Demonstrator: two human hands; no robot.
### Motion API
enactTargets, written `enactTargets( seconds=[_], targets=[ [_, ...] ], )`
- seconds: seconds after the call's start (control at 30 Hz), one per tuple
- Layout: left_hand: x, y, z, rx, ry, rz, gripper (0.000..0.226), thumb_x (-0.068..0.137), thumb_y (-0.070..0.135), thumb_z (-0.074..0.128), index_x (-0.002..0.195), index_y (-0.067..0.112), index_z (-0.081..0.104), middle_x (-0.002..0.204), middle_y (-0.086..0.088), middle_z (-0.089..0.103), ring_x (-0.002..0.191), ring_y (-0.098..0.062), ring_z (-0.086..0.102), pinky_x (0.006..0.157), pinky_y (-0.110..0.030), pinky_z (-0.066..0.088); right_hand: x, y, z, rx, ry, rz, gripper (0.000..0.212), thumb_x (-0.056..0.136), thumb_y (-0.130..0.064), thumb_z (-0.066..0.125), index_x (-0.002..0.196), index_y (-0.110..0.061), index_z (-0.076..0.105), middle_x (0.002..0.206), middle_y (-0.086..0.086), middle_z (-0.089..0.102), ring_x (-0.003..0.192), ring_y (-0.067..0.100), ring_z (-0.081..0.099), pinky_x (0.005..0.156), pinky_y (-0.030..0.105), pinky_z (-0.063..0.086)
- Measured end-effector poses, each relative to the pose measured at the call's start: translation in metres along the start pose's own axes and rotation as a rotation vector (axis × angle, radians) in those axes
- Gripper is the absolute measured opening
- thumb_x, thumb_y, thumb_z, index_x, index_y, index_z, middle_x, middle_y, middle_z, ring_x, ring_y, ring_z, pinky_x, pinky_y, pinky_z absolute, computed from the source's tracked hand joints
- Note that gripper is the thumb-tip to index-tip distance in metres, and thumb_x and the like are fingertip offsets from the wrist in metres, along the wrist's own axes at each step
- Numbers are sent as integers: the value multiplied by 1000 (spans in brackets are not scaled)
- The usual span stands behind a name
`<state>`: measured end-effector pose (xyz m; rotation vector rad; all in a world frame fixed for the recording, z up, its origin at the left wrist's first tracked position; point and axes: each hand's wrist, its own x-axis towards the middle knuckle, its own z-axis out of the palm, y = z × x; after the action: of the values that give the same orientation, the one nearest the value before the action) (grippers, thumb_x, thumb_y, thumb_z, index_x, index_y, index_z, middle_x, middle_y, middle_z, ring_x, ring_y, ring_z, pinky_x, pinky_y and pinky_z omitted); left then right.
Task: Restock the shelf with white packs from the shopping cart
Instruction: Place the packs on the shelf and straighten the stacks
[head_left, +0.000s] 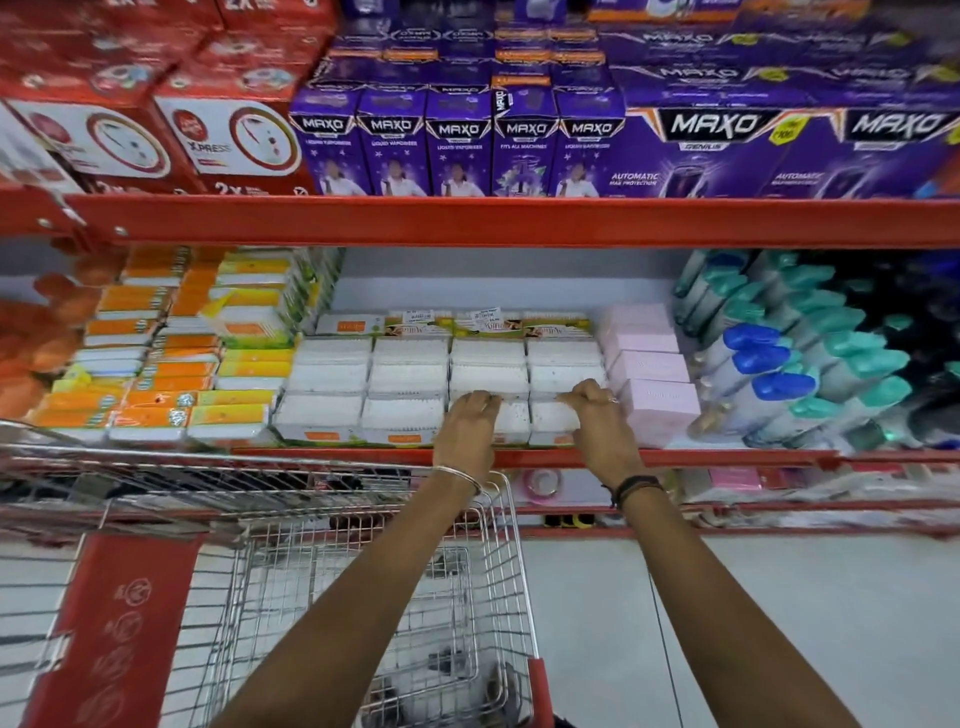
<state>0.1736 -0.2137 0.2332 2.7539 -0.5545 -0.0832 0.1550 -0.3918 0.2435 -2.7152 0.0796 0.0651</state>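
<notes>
I am looking down at the middle shelf (675, 458), where the white packs (410, 376) are lying in four columns between the orange and yellow packs (171, 395) on one side and the pink boxes (652, 374) on the other. Both hands are reaching over the red shelf edge to the front row. The left hand (470, 421) is resting with curled fingers on the top edge of a front white pack (511, 421), and the right hand (597, 415) is curling its fingers over the neighbouring front pack (550, 415). The fingers of each hand are held together, not spread; I cannot tell whether the thumbs are pinching underneath, because the hands are hiding them.

I am judging that this is the placing step: two packs are being seated and squared in the front row, in line with the others.

The shopping cart (498, 525) is standing just below my arms. Its bottom is blurred, so I cannot tell how many white packs are left inside. The next move, I think, is calling for letting go of both packs without pulling them forward, then lowering a hand into the cart for another pack.
</notes>
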Motion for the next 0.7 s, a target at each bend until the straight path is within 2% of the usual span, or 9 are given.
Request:
enactTargets(
  seconds=[0.13,0.23,0.33,0.4,0.43,0.53,0.6,0.67,0.7],
  targets=[
    [0,-4,7,-17,76,45,64,69,-23,55,129,-1,48,135,-21,50,129,-35,42,113,-41,31,-7,-1,5,107,30,35,59,77,19,49,130,-8,51,134,11,48,121,29,50,105,37,45],
    [-13,-1,11,-177,260,-10,47,73,-17,58,118,-3,57,128,-23,56,126,-37,46,111,-40,30,-27,-15,6,337,259,146,40,84,4,58,124,-5,54,131,12,50,117,26,52,103,27,42],
    [-30,16,8,-545,456,-241,35,84,-5,56,118,0,50,124,-19,47,120,-28,43,107,-22,29,-38,-31,13,734,420,493,14,85,-8,65,98,-4,60,100,9,55,95,24,56,83,11,47],
    [-29,23,11,-784,502,-522,32,86,5,60,115,-1,46,118,-16,43,106,-26,50,98,-23,42,-31,-33,16,1046,321,792,13,86,-19,65,88,-6,60,80,8,56,84,27,59,77,22,50],
    [-24,26,12,-934,462,-688,33,87,10,62,113,-1,44,117,-18,45,99,-27,55,93,-23,48,-26,-33,16,1211,230,920,20,88,-21,63,96,-3,62,79,11,60,82,28,61,78,28,52],
    [-8,29,9,-1415,304,-1132,42,85,23,66,111,4,39,101,-29,58,83,-39,64,76,-42,56,-14,-28,16,1552,88,1078,46,91,-21,61,128,3,47,128,27,53,110,31,58,99,34,50],
    [0,32,0,-1650,249,-1294,39,88,21,64,114,10,37,92,-18,57,75,-35,64,65,-40,55,-7,-24,18,1613,77,1086,48,91,-21,60,132,-2,44,140,24,41,122,29,49,103,35,47],
    [7,32,-2,-1762,260,-1359,47,88,17,64,126,6,39,123,-16,49,99,-38,61,73,-37,60,-2,-22,18,1620,72,1085,47,91,-20,59,133,-3,44,142,21,38,121,27,49,101,34,48],
    [11,32,-3,-1787,257,-1370,49,87,16,65,128,3,40,135,-16,42,108,-41,57,68,-38,62,-1,-21,18,1617,69,1085,47,91,-20,59,132,-3,44,143,19,39,115,26,50,102,34,47]
  ],
)
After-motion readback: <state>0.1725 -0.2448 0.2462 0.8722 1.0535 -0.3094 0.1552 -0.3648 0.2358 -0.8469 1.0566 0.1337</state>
